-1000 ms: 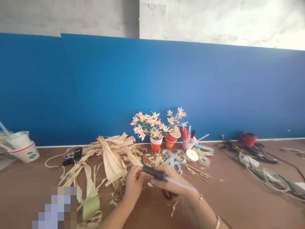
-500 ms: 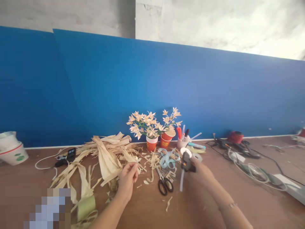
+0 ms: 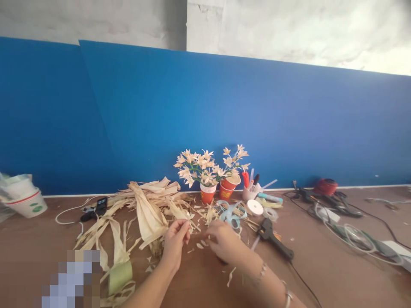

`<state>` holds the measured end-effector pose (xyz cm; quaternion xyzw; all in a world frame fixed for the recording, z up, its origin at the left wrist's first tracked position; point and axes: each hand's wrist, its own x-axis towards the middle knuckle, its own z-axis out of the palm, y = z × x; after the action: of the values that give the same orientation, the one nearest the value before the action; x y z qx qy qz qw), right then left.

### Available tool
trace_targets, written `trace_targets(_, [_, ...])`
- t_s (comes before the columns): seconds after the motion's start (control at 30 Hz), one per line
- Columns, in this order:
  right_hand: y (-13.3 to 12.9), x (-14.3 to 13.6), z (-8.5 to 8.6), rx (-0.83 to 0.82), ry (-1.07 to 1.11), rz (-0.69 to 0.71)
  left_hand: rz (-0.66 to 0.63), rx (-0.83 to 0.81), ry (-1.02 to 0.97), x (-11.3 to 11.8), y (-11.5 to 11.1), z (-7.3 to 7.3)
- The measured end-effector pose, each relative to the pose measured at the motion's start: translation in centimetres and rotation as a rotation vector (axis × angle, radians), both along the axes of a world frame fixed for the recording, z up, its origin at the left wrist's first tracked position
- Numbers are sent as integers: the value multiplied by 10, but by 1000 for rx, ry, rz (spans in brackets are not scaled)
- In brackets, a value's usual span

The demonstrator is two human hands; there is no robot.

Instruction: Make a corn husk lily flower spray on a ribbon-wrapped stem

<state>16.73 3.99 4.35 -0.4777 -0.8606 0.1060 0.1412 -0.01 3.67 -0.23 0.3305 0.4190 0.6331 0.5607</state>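
Pinching 1 small pale flower [image 3: 190, 216] in left hand [image 3: 174, 239], near husk pile [image 3: 148, 214]. Can't tell grip of right hand [image 3: 226, 243], beside loose scraps [image 3: 200, 245]. Prob best to pinch lightly, avoid crushing.

The partition [image 3: 192, 102] across mid-frame is plain blue, the wall [image 3: 272, 32] above it mottled grey-white. At centre I see cream flowers [image 3: 203, 162], green stems [image 3: 194, 168], a red cup [image 3: 208, 197] ringed with white, and light-blue ribbon [image 3: 231, 212]. Lower left, the husks [image 3: 147, 216] are straw-coloured; the little blossom [image 3: 190, 217] at lower centre, whitish; the glue gun [image 3: 276, 242], lower right, black; the tabletop [image 3: 340, 269] brown.
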Motion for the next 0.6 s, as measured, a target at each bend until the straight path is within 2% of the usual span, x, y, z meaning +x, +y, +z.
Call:
trace_targets(0.1, [3, -21, -15, -27, 25, 76, -2, -5, 1, 0, 0, 0])
trace_targets(0.27, [7, -22, -27, -34, 151, 85, 17, -13, 14, 1, 0, -1])
trace_targets(0.33, [9, -22, -26, -84, 290, 42, 14, -15, 50, 1, 0, -2])
trace_targets(0.5, [12, -26, -24, -284, 816, -150, -24, -44, 161, 3, -3, -3])
trace_targets(0.6, [10, -27, -23, -271, 916, -170, -42, -53, 185, 5, -5, -3])
